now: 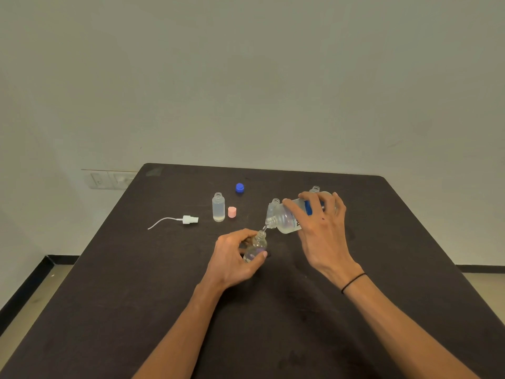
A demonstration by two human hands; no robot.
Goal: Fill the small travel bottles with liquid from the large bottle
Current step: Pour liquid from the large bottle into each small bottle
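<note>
My right hand [321, 228] grips the large clear bottle [285, 218] with a blue label, tipped on its side with its mouth pointing down-left. A thin stream runs from that mouth into a small clear travel bottle [257, 246], which my left hand [232, 258] holds slightly tilted on the dark table [136, 296]. Another small bottle [218, 207] stands upright and uncapped to the left, with a little liquid at its bottom. Two more small bottle necks show behind the large bottle, one [275, 201] near its shoulder and one [316, 189] further back.
A blue cap [239, 187] lies at the back of the table. A pink cap [232, 212] stands beside the upright bottle. A white spray pump with its tube [188, 220] lies to the left. The table's far edge meets a pale wall.
</note>
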